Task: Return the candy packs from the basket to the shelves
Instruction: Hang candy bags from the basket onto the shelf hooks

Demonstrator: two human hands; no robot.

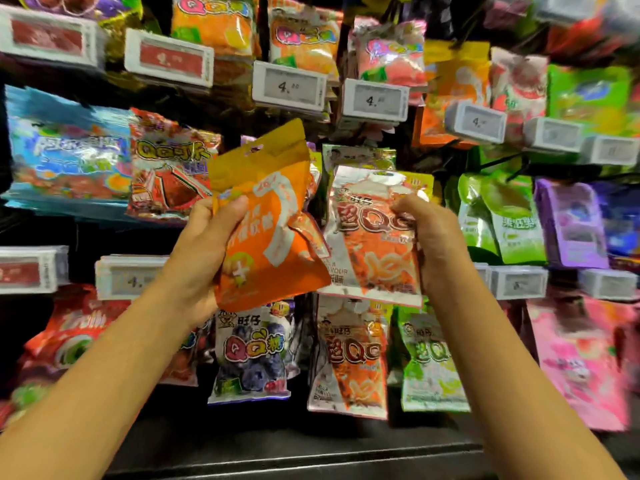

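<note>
Currently mid-return: left hand point(201, 258) grip curled round orange candy pack point(266, 216), held before the shelves; basket unseen. Right hand point(429, 237) pinches hanging silver-orange pack point(374, 237). Next, likely: thread pack's hang-hole onto a matching peg.

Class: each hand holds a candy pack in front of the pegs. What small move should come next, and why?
Probably lift the right hand to hang its silver-orange pack on the peg above: matching packs hang below, and the left hand only holds the orange pack.
</note>
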